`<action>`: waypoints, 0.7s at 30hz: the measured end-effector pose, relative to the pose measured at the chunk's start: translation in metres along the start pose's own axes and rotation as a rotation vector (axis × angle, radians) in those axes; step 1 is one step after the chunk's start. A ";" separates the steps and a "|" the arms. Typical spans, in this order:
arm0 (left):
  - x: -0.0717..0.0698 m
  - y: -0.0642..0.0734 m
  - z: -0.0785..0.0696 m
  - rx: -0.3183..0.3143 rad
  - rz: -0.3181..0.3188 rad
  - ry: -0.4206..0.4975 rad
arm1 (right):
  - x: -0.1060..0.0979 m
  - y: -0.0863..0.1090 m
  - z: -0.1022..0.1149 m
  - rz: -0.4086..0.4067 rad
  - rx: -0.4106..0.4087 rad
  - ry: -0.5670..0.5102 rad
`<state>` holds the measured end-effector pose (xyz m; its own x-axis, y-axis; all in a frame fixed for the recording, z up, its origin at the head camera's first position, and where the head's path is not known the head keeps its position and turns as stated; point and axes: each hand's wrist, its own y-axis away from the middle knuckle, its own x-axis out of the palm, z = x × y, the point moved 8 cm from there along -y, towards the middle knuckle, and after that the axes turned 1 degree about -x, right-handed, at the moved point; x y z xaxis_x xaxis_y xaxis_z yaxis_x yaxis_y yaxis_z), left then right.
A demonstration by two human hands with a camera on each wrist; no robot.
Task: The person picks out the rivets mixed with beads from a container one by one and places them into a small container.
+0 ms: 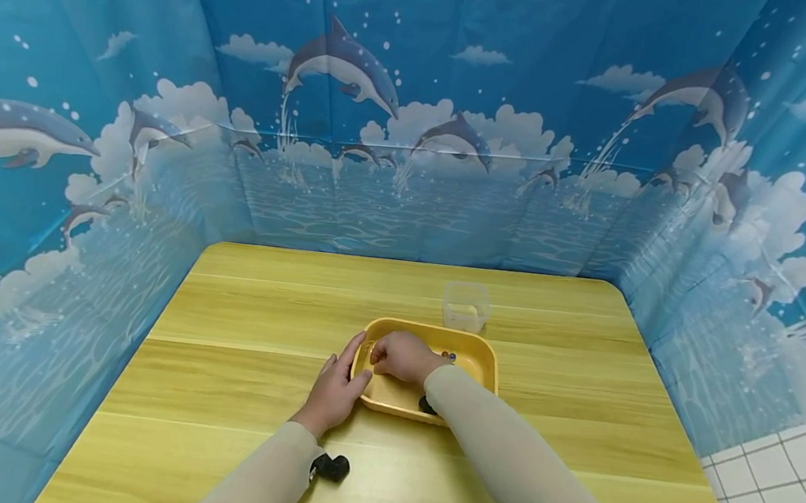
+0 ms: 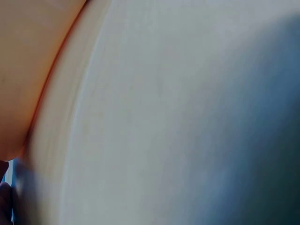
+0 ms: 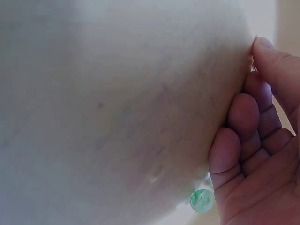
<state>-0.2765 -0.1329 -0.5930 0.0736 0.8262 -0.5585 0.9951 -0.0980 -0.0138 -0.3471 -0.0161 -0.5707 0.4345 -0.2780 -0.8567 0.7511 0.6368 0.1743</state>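
Note:
A yellow plastic tray sits on the wooden table. My left hand rests against its left end, fingers and thumb spread along the rim. Inside the tray, near that same end, my right hand reaches down with bent fingers. The right wrist view shows that hand's fingers curled and the thumb near the index fingertip; whether something lies between them is hidden. Beside the fingers there is a green-swirled glass marble. A few small coloured marbles lie in the tray behind my right wrist.
Behind the tray stands a clear plastic container. The table is bordered by a blue dolphin-print curtain at the back and sides. A black wrist camera sticks out from my left sleeve. The left wrist view is mostly blurred.

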 end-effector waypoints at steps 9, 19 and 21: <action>0.000 0.000 0.000 -0.003 0.004 -0.006 | -0.002 0.002 0.002 -0.006 -0.004 -0.003; 0.000 0.000 -0.001 0.019 -0.001 0.002 | -0.003 0.003 0.004 -0.017 -0.013 -0.012; 0.000 -0.001 -0.001 0.020 -0.002 0.000 | -0.002 0.003 0.003 -0.018 -0.014 -0.016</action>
<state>-0.2769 -0.1317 -0.5921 0.0712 0.8264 -0.5586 0.9937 -0.1073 -0.0321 -0.3444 -0.0156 -0.5668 0.4290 -0.3003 -0.8519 0.7517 0.6416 0.1524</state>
